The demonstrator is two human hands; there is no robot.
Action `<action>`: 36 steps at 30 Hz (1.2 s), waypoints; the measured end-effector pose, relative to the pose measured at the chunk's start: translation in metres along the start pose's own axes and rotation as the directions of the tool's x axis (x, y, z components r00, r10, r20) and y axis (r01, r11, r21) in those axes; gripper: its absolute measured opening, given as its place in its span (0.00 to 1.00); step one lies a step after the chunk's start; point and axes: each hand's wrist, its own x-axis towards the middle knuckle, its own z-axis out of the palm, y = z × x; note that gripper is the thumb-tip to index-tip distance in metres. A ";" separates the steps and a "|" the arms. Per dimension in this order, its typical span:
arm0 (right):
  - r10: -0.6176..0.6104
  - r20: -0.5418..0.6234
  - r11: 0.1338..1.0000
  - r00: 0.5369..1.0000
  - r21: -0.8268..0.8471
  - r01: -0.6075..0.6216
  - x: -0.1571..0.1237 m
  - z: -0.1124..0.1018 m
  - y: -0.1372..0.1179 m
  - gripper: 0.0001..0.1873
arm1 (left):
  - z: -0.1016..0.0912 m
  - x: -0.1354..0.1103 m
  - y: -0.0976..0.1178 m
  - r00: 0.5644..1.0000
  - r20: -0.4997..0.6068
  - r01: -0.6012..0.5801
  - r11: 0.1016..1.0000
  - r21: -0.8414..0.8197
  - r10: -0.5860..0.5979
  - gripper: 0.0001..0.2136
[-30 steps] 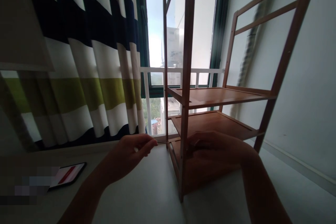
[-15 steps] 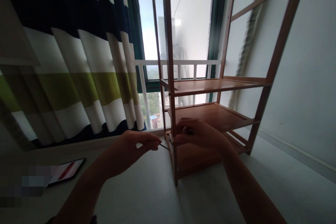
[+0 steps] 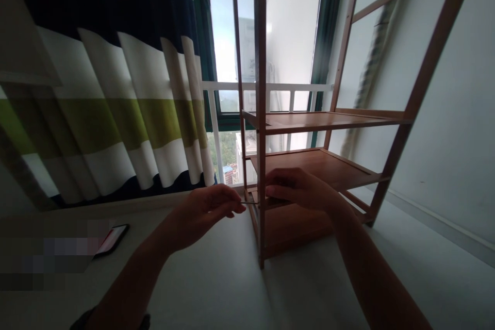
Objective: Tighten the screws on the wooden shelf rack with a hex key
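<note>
Nearest: dark band (image 3: 145, 321) at the left wrist, cut by the bottom edge; more of it shows than 0.5 s ago. Left hand (image 3: 216, 206): thumb and fingers pinching a thin metal rod (image 3: 250, 202). Rod now about level, far end at the front left post (image 3: 262, 237) of the wooden rack (image 3: 309, 165). 0.5 s ago it slanted down and its end stopped short of that post. Can't tell if the tip is seated in anything; too small, too dark.

Right hand (image 3: 297, 188): other side of the same post, fingers bent, tips right beside it. 1 s ago it sat lower in the view. Can't tell whether it's gripping: finger undersides in deep shadow, anything inside hidden. It also covers part of the middle and lower shelves.

Rack stands upright on a pale surface (image 3: 209, 278), top cut off by the upper edge. Phone (image 3: 115, 237) lies left of the left forearm, well apart from the rack. Pixelated patch covers its left part, more than 0.5 s ago.

Farther: striped curtain (image 3: 116, 77) left, white railing (image 3: 228, 86) behind the rack, then window (image 3: 224, 36). Outside is washed out, detail poor.
</note>
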 end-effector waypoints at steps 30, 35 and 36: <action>0.057 -0.112 0.997 0.992 0.062 -0.050 -0.001 0.011 0.001 0.16 | 0.007 -0.008 -0.001 0.998 -0.052 0.023 0.988 -0.155 -0.031 0.10; 0.062 -0.116 0.996 0.991 0.076 -0.053 -0.002 0.011 0.000 0.16 | 0.014 -0.004 -0.002 1.000 -0.016 0.014 0.973 -0.230 -0.018 0.09; 0.062 -0.116 0.995 0.991 0.080 -0.053 -0.002 0.011 0.000 0.16 | 0.015 -0.004 -0.002 1.000 -0.008 0.019 0.973 -0.229 -0.021 0.09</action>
